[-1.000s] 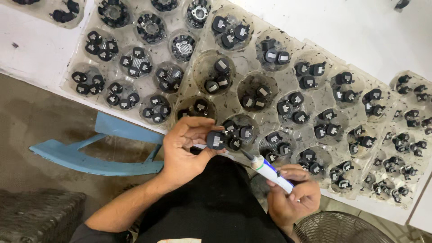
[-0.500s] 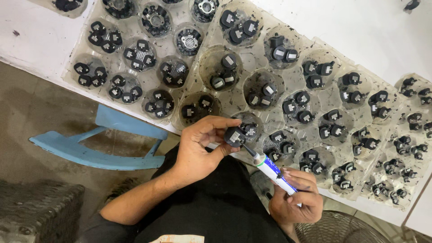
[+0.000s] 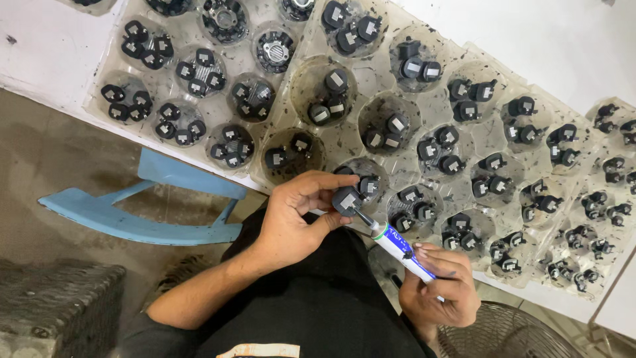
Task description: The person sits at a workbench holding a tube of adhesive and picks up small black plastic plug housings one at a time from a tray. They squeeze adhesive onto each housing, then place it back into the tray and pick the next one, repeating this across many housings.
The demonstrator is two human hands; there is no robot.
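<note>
My left hand (image 3: 295, 219) pinches a small black round part (image 3: 346, 200) with a pale square face, just below the front edge of the clear moulded trays (image 3: 371, 93). A white and blue glue tube (image 3: 401, 247) is gripped in my right hand (image 3: 440, 286), slanting up and left, and its thin nozzle tip touches the held part. The tray cups hold several similar black parts (image 3: 328, 99), a few per cup.
The trays lie on a white table (image 3: 40, 46) that runs diagonally. A blue wooden frame (image 3: 142, 205) sits on the concrete floor at left. A dark woven block (image 3: 59, 305) is at lower left, a wire fan guard (image 3: 517, 338) at lower right.
My left hand has carried the black part rightward and slightly up along the tray edge. The tube followed it, and the nozzle now meets the part.
</note>
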